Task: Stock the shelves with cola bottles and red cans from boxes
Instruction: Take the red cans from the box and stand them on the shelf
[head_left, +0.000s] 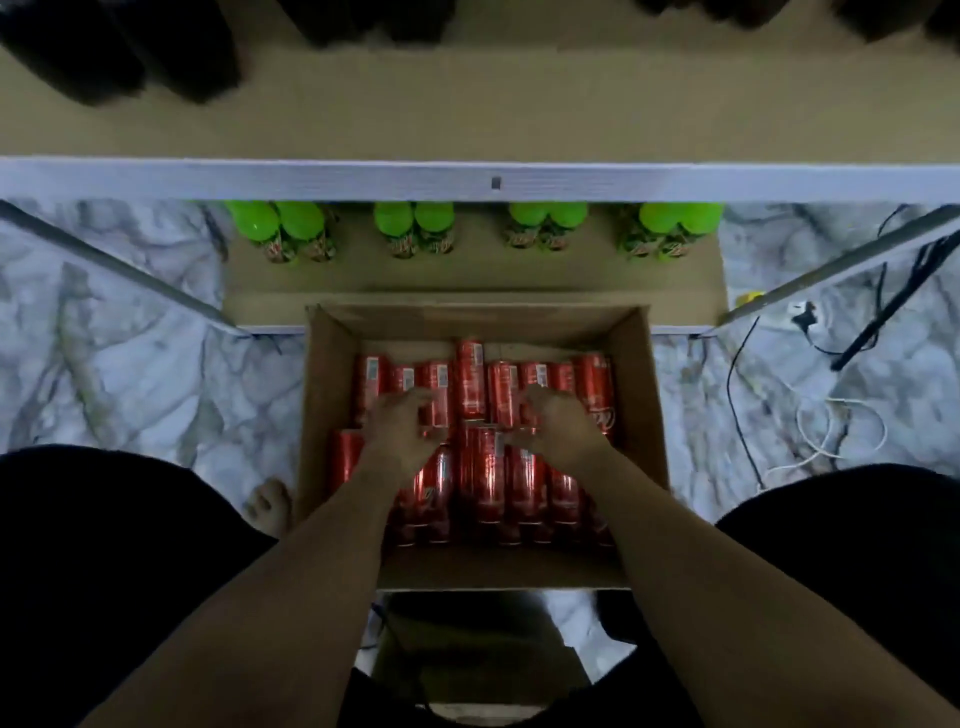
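At 9 o'clock lies marble-patterned floor (130, 374), and near 8 o'clock a bare foot (270, 506) shows just beside the cardboard box (322, 395). The box sits open at the centre, holding red cans (480, 467) that lie on their sides in two rows. The left hand (402, 434) hangs over the cans at the centre-left, fingers curled loosely downward with the thumb apart from them; whether the fingertips touch a can or grip one cannot be told. The right hand (556, 426) sits just beside it at the centre-right, fingers bent over the cans in the same way, its hold equally unclear. At 12 o'clock, beyond the box, green bottles (415, 228) stand in pairs on a low shelf (363, 278), under the pale front edge of an upper shelf (311, 179). Dark bottles (119, 47), blurred, stand at 11 o'clock on that upper shelf. At 3 o'clock, cables (831, 426) trail across the floor.
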